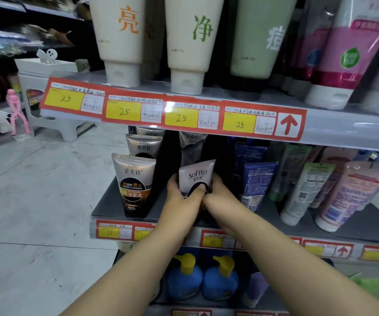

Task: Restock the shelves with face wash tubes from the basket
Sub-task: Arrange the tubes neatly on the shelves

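Two bare forearms, two bare hands

The left hand, left of the Softto tube, and the right hand, right of it, are uncovered. Both forearms below the tube are slender, smooth and bare along their whole visible length. The fingernails are too blurred to describe.

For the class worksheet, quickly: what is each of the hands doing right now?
The left hand grips the tube, thumb across its front.
The right hand holds the same tube from the other side.
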Available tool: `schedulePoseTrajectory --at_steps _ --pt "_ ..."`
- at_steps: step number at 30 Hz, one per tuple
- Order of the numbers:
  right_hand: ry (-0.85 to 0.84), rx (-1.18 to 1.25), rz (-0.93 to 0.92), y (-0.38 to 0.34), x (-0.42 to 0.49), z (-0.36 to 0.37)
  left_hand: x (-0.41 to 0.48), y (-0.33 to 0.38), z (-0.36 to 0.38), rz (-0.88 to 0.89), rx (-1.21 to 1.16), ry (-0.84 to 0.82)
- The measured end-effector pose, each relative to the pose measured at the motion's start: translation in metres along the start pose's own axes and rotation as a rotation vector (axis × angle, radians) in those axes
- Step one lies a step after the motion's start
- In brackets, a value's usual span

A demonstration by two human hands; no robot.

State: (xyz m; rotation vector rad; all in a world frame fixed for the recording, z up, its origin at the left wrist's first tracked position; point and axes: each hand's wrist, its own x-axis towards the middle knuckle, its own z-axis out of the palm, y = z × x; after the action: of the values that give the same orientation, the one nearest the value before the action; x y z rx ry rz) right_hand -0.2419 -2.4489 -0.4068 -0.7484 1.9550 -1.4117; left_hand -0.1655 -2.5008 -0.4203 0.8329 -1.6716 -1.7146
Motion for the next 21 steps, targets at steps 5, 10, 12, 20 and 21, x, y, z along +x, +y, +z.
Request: schedulePoseTrajectory --at_steps 5,10,12,20,21 --pt "-0.031 -0.064 -0.041 0.003 -0.002 -0.003 0.01 0.0 -0.006 -0.012 -0.048 -0.074" --pt "-0.006 -0.125 -0.079 0.006 -0.005 -0.005 0.022 0.003 -0.009 -0.053 -0.103 -0.117" --pt "0.03 -0.183 -0.094 0.01 -0.003 -0.003 0.02 0.003 -0.008 -0.069 -0.066 -0.099" --pt "0.056 -0.333 -0.136 0.01 -0.012 -0.004 -0.017 0.003 -0.007 0.081 0.416 0.077" --pt "0.053 -0.341 -0.146 0.01 -0.014 -0.003 -0.019 0.003 -0.01 0.087 0.442 0.071"
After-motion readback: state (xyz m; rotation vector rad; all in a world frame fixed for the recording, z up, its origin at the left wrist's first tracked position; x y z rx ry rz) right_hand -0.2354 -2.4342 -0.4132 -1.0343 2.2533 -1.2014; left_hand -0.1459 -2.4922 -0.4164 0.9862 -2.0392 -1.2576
